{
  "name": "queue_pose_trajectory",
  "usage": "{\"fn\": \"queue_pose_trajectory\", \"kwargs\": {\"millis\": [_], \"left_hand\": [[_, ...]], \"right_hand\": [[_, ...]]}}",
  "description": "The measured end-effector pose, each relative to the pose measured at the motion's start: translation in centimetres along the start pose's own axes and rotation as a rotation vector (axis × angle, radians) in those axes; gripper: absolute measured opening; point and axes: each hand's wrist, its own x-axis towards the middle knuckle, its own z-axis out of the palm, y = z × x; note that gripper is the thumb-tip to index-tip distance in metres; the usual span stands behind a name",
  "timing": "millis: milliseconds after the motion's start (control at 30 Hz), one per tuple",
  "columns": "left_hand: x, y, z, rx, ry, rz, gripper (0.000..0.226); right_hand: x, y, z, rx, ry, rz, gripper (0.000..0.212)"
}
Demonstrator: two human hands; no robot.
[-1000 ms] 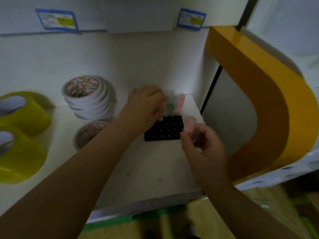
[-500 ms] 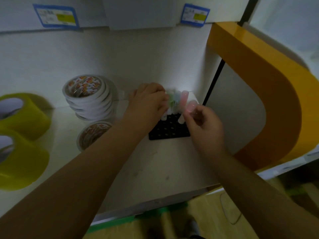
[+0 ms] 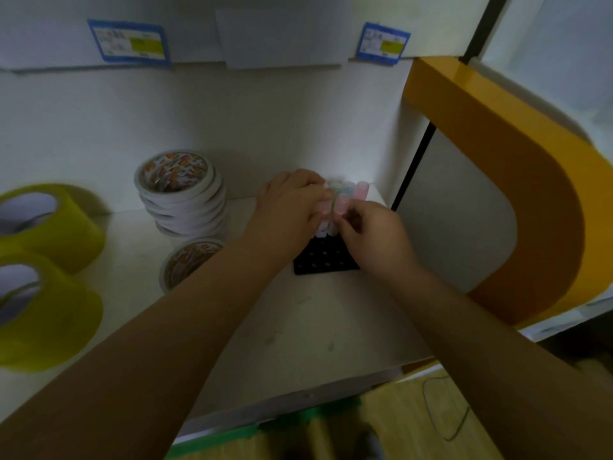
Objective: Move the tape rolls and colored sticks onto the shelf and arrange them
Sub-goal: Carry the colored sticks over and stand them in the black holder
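Sticks (image 3: 345, 198), pastel pink, green and blue, stand upright in a black pegboard holder (image 3: 326, 258) near the back right corner of the shelf (image 3: 298, 327), bunched at the holder's far rows; lighting is dim and the cluster is washed out, so count and exact colours are hard to make out. Left hand (image 3: 292, 207) curls over the left side of the cluster, fingers (image 3: 318, 194) wrapped against the sticks and hiding their lower parts. Right hand (image 3: 374, 235) pinches one pink stick (image 3: 341, 204) at the near side of the bunch; its fingertips are turned away, so can't tell whether the stick base is seated in a hole. Holder's front rows show bare holes; its back edge is hidden behind both hands. Stack of white tape rolls (image 3: 182, 197) with printed tops stands left of the hands near the back wall, one single roll (image 3: 190, 260) lying flat just in front of it, partly covered by the left forearm. Two yellow tape rolls (image 3: 46, 260) sit at the left edge of the shelf, cut off by the frame. Blue-framed price labels (image 3: 127, 43) on the shelf edge above are blurred, text unreadable. Orange curved panel (image 3: 530, 194) bounds the right side.
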Motion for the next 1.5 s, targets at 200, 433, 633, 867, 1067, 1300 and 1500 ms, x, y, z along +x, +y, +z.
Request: {"fn": "queue_pose_trajectory", "kwargs": {"millis": [200, 433, 633, 867, 1067, 1300, 1500], "left_hand": [[0.4, -0.1, -0.2, -0.019, -0.047, -0.001, 0.035], [0.1, 0.1, 0.1, -0.030, -0.009, -0.024, 0.033], [-0.2, 0.4, 0.0, -0.020, -0.034, -0.057, 0.038], [-1.2, 1.8, -0.5, 0.025, -0.089, -0.110, 0.048], [-2.0, 4.6, -3.5, -0.023, -0.166, -0.247, 0.081], [-7.5, 9.5, -4.0, 0.026, -0.028, -0.240, 0.070], [-9.7, 18.6, -4.7, 0.062, -0.029, -0.244, 0.067]], "right_hand": [[0.5, 0.1, 0.9, -0.098, 0.023, -0.014, 0.021], [0.4, 0.4, 1.5, -0.134, 0.053, -0.013, 0.022], [0.5, 0.3, 1.3, -0.171, 0.046, -0.007, 0.024], [0.8, -0.3, 1.3, -0.149, -0.068, 0.140, 0.028], [-1.5, -1.4, -1.7, 0.192, -0.073, 0.238, 0.013], [-10.0, -2.6, -8.3, 0.134, -0.096, 0.073, 0.025], [-17.5, -0.9, -18.2, 0.171, -0.152, -0.003, 0.037]]}}
